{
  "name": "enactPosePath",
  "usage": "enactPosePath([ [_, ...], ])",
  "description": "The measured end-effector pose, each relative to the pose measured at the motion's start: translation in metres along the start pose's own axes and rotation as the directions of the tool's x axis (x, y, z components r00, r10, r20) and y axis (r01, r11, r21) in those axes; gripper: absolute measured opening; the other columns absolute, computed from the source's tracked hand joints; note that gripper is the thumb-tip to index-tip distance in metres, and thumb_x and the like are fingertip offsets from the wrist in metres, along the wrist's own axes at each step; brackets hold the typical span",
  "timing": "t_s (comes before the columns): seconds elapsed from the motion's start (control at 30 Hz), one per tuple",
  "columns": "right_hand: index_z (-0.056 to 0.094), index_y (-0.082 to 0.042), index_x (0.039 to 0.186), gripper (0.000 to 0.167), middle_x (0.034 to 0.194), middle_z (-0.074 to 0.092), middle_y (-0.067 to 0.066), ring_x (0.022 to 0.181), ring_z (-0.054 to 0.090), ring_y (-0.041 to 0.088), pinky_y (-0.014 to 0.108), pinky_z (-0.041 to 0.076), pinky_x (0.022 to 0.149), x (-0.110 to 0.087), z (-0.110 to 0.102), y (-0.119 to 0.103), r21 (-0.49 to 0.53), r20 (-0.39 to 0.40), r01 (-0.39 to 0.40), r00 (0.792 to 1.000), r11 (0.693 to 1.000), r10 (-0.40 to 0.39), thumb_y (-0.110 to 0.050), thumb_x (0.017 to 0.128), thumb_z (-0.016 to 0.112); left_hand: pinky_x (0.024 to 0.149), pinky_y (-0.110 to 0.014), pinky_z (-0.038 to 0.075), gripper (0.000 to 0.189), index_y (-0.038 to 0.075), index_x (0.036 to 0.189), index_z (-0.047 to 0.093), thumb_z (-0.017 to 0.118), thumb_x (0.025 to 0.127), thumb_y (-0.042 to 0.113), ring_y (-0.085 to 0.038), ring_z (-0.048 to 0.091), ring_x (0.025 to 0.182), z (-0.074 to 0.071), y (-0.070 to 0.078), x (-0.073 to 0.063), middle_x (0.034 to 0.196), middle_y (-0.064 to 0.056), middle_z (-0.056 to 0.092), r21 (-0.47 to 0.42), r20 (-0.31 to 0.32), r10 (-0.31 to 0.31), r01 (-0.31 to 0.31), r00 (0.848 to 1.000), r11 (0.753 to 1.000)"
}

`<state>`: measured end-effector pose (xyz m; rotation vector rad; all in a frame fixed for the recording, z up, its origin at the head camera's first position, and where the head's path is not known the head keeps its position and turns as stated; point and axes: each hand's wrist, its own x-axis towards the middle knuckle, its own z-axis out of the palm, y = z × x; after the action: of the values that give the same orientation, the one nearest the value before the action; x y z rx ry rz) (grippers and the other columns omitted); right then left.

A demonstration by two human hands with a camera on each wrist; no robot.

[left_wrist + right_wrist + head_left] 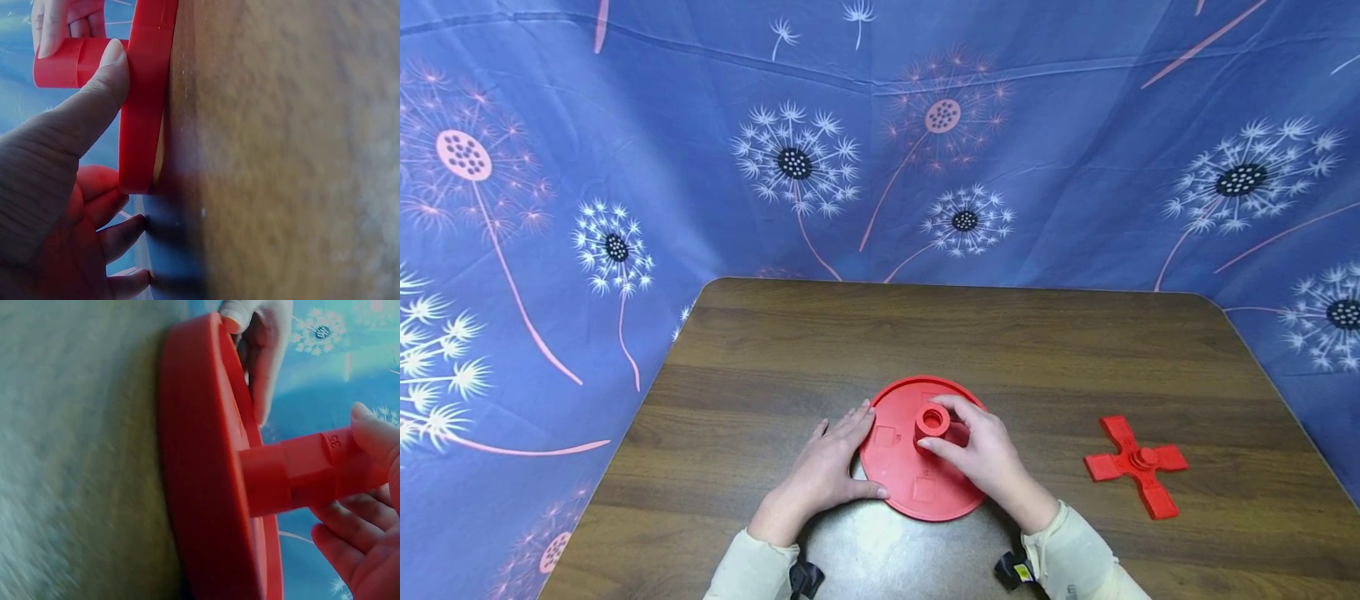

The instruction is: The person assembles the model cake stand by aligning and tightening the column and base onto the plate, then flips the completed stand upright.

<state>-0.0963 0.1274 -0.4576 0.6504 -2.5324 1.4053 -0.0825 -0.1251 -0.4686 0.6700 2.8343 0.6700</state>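
A round red plastic base (887, 412) with a raised rim sits on the table, close to the person. From its middle a hollow red tube (932, 422) stands upright; the right wrist view shows flat facets and a number on its side. The right hand (988, 454) grips the tube near its top, thumb in front and fingers behind. Spread along the left side of the base, the left hand (829, 468) rests its thumb and straight fingers against the rim. In the left wrist view its thumb (100, 87) lies over the rim's edge, with the fingertips low by the table.
On the right of the wooden table (775, 333) lies a red cross-shaped piece (1142, 462) with a round peg at its centre. A blue cloth (685, 108) with dandelion prints hangs behind the table and along its left and right sides.
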Motion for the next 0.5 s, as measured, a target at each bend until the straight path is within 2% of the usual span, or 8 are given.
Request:
enactPosePath([
  [0.27,0.063,-0.016,0.108,0.054,0.096,0.069,-0.008,0.087,0.065,0.008,0.04,0.055,0.074,-0.0027,0.0073,-0.0051,-0.116,-0.124,-0.045,0.992,0.992,0.031,-0.029,0.064,0.092,0.111,-0.062,0.022,0.11,0.01,0.153,0.032,0.079,0.068,0.062,-0.029,0.031,0.143,-0.0001,0.0009,-0.0005,0.159,-0.007,0.026,0.008,0.002,-0.001,0.001,1.0,1.0],
  [0.4,0.062,-0.013,0.113,0.061,0.098,0.069,-0.004,0.089,0.065,0.011,0.041,0.055,0.074,-0.004,0.0074,-0.0046,-0.138,-0.12,-0.052,0.992,0.989,0.035,-0.029,0.063,0.092,0.111,-0.062,0.022,0.109,0.01,0.153,0.032,0.079,0.068,0.062,-0.029,0.031,0.143,-0.0003,0.0012,-0.001,0.159,-0.007,0.027,0.01,0.002,0.0,0.0,1.0,1.0],
  [0.5,0.059,-0.008,0.123,0.068,0.108,0.068,0.001,0.097,0.064,0.015,0.04,0.056,0.081,-0.0042,0.0047,-0.0032,-0.096,-0.074,-0.031,0.997,0.995,0.024,-0.027,0.065,0.091,0.11,-0.062,0.022,0.109,0.01,0.153,0.033,0.078,0.069,0.062,-0.029,0.031,0.143,-0.0003,0.0012,-0.0013,0.159,-0.007,0.027,0.012,0.001,0.002,-0.002,1.0,1.0],
])
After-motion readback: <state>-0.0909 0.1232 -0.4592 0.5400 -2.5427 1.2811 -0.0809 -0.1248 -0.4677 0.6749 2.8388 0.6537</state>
